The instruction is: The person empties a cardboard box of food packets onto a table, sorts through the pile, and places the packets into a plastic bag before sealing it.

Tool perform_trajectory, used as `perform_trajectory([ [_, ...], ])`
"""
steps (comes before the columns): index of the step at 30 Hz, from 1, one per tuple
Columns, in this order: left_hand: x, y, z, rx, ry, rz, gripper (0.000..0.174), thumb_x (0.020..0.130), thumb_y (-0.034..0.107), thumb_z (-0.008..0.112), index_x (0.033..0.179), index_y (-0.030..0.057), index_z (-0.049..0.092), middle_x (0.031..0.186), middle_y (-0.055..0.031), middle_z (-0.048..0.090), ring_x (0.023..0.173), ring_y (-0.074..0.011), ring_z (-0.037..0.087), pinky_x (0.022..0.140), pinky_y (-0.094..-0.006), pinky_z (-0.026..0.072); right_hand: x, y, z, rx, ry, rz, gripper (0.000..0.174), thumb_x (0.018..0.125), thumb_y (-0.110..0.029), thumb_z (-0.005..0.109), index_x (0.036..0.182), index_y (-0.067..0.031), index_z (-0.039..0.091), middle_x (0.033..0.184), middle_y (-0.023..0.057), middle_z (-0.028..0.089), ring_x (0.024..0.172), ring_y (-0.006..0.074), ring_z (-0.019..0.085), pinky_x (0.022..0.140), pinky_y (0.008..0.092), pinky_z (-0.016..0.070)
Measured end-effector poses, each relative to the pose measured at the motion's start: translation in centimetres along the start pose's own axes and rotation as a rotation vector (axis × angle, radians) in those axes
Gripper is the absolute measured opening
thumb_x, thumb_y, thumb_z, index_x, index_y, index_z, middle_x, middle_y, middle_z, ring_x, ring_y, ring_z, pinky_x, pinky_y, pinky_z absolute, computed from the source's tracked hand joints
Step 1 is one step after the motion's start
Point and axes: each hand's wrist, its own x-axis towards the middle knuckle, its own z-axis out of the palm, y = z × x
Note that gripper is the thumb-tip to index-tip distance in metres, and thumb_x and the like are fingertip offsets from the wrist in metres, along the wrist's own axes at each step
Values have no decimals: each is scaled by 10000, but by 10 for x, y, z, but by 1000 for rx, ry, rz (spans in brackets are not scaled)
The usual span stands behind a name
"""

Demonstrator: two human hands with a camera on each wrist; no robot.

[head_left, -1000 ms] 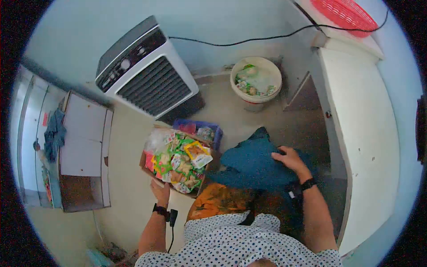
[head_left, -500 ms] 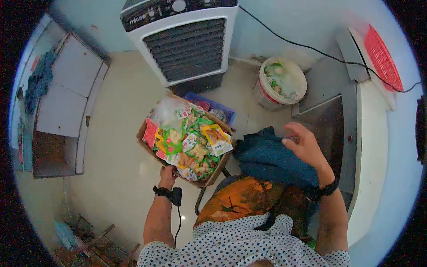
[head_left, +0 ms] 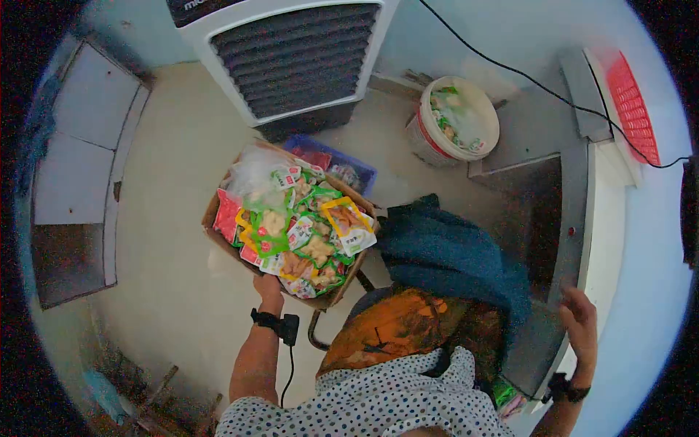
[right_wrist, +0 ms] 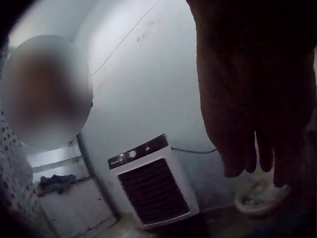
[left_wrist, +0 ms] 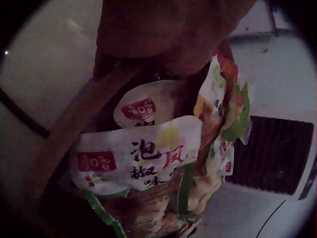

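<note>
Cooler [head_left: 291,65] at 12 o'clock, white with a dark grille. Blue cloth [head_left: 451,255] right of centre, touching the box's 3 o'clock side. Box [head_left: 210,218] just left of centre, tilted, full of snack packets [head_left: 298,240]. Crate [head_left: 364,175] just behind it at 12. Bucket [head_left: 455,120] at 1 o'clock, well apart from the box. Left hand [head_left: 268,288] at the box's 6 o'clock edge, fingers curled under, holding it. Right hand [head_left: 582,320] at 4 o'clock beside the counter [head_left: 608,218], fingers straight and loose, holding nothing, apart from the cloth.
</note>
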Motion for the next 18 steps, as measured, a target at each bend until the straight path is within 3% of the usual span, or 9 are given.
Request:
perform_trajectory([
  [3, 14, -22, -5, -53, -65, 148, 337, 821, 16, 565, 1137, -84, 504, 1058, -157, 612, 896, -254, 616, 741, -373, 502, -52, 3, -44, -65, 97, 195, 372, 882, -93, 596, 1245, -24, 556, 1143, 81, 616, 928, 157, 614, 779, 295, 499],
  [4, -2, -2, 0, 129, -34, 46, 333, 834, 27, 571, 1154, -45, 515, 1037, -135, 628, 898, -246, 621, 750, -368, 501, -69, 1, -57, -68, 146, 249, 371, 888, -109, 595, 1248, -29, 551, 1157, 89, 614, 921, 168, 619, 768, 299, 501],
  [7, 2, -13, 1, -37, -139, 240, 294, 856, 79, 600, 1132, -6, 544, 1016, -115, 640, 888, -236, 628, 740, -362, 507, -109, -3, -99, -136, 284, 347, 374, 895, -136, 596, 1252, -34, 546, 1179, 96, 612, 924, 180, 625, 769, 303, 501],
  [10, 4, -14, 0, -48, -101, 200, 271, 860, 114, 646, 1100, 12, 573, 1032, -107, 637, 889, -222, 622, 725, -358, 506, -143, -9, -140, -233, 414, 393, 380, 898, -151, 599, 1256, -34, 548, 1189, 97, 611, 939, 184, 626, 789, 304, 500],
  [14, 10, -21, -5, 51, -61, 166, 307, 844, 135, 687, 1095, 1, 572, 1029, -105, 635, 874, -212, 615, 704, -364, 501, -169, -32, -173, -349, 587, 322, 389, 901, -171, 603, 1261, -35, 549, 1203, 97, 610, 960, 188, 628, 815, 305, 497],
  [16, 27, -39, -11, 54, -93, 172, 334, 842, 137, 685, 1100, -34, 561, 1007, -113, 636, 860, -203, 609, 697, -363, 497, -164, -48, -186, -407, 663, 208, 394, 902, -181, 605, 1263, -35, 550, 1210, 97, 610, 971, 190, 628, 827, 306, 496],
  [18, 12, -24, -1, 23, -58, 168, 334, 849, 132, 673, 1105, -47, 554, 995, -113, 635, 849, -203, 609, 691, -361, 495, -144, -66, -200, -457, 713, 72, 399, 904, -192, 608, 1266, -35, 550, 1217, 97, 609, 981, 192, 629, 840, 307, 495],
])
